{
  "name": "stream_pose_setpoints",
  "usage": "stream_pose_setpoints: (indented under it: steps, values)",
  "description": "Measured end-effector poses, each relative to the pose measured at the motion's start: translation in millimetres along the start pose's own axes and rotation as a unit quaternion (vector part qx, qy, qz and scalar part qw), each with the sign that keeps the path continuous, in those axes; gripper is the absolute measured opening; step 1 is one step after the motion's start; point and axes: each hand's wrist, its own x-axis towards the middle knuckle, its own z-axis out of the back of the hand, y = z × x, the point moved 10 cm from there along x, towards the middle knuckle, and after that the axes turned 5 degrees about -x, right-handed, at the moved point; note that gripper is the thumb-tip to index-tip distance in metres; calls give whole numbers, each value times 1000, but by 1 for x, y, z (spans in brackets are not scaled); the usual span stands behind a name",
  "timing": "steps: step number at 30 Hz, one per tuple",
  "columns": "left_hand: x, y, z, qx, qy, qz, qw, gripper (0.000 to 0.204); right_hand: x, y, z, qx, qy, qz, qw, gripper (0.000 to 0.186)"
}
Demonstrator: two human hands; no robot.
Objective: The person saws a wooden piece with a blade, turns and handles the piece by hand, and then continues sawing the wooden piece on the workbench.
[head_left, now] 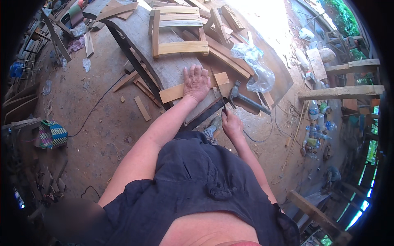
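Note:
My left hand [196, 84] lies with fingers flat on a short light wooden board [172, 93], which rests across the edge of the worktable [172, 65]. My right hand [232, 123], nearer my body, is closed on the dark handle of a thin-bladed hand saw [217, 84], whose blade crosses the board just right of my left hand. A claw hammer [250, 101] lies on the table to the right of the blade. A crumpled clear plastic bag [256, 69] lies behind the hammer.
A small wooden frame [177, 48] and loose planks [230, 59] lie on the table. Offcuts [143, 108], cables and a woven checked bag [53, 135] are on the floor to the left. Several bottles [321, 117] and timber beams [340, 93] stand at the right.

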Motion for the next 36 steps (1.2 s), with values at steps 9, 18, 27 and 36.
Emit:
stream_pose_setpoints:
  steps: [9,18,27,36]
  values:
    - [0,6,-4,1,12,15,1000,33,-36,-16,4,20,27,-27,999,30]
    - [0,2,-5,6,12,8,1000,34,13,11,1,-15,19,-13,1000,31]
    - [0,3,-3,8,9,4,1000,34,4,2,2,1,26,-32,999,30]
    - [-2,8,-8,1,22,17,1000,33,-27,-7,-1,-13,37,-44,998,31]
